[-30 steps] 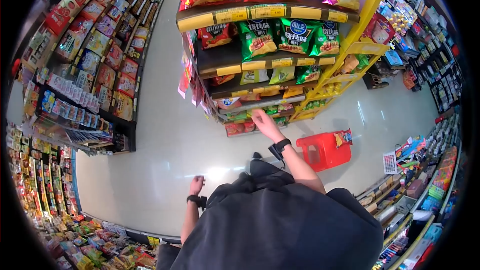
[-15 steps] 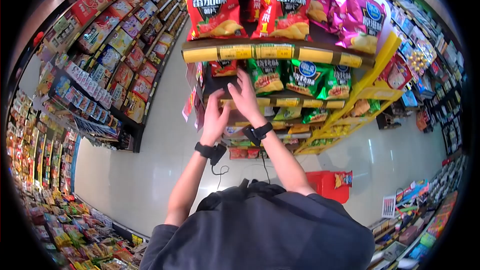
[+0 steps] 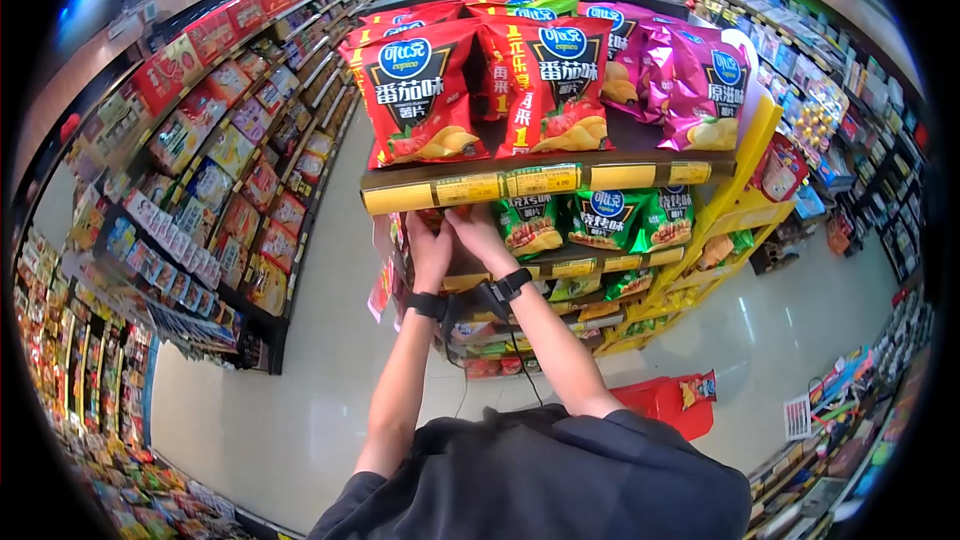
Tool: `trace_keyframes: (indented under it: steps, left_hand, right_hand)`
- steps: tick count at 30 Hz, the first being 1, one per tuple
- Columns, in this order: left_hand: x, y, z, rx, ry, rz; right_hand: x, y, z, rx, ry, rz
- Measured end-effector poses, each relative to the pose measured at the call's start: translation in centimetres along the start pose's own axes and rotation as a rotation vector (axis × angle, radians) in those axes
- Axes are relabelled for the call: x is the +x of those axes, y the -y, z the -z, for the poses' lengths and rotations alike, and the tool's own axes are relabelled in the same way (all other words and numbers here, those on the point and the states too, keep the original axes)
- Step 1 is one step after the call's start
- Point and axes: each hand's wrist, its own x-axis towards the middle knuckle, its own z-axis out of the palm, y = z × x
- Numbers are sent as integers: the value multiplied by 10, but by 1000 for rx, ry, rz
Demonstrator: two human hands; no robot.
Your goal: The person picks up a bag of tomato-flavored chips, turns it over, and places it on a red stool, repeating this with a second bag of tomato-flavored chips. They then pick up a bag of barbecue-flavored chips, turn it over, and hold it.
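Both my hands reach into the second shelf of a snack display, just under the yellow price strip. My left hand and my right hand are close together, almost touching. The strip hides their fingertips, so what they grip, if anything, does not show. Green chip bags stand right of my right hand on the same shelf. Red chip bags and purple chip bags stand upright on the top shelf above my hands. Each wrist wears a black band.
A red plastic stool with a small chip bag on it stands on the floor at the right of the display. Long shelves of packaged goods line the aisle on the left. More shelves run along the right.
My view has risen from the bottom shelves to the top ones. My right hand left the lowest shelf, my left hand came up from my side, and both now reach under the top shelf.
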Motion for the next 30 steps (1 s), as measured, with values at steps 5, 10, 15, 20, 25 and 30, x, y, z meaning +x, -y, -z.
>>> trace_keyframes:
  steps: [5, 10, 15, 20, 25, 30]
  left_hand:
    - [9, 24, -12, -137, 40, -3]
    - [-1, 3, -2, -18, -69, -78]
    - [-15, -16, 15, 44, -97, -163]
    - [-21, -23, 28, 42, -94, -162]
    - [-25, -31, 38, 51, 4, -98]
    - [-41, -34, 48, 97, 33, -171]
  right_hand:
    - [5, -10, -13, 243, 86, -83]
    - [1, 7, -9, 154, 39, 8]
    - [-4, 19, -1, 118, 22, 83]
    - [-20, 49, 14, 81, 29, 14]
    - [-24, 36, 19, 11, 56, 34]
    - [-32, 38, 19, -16, 60, 63]
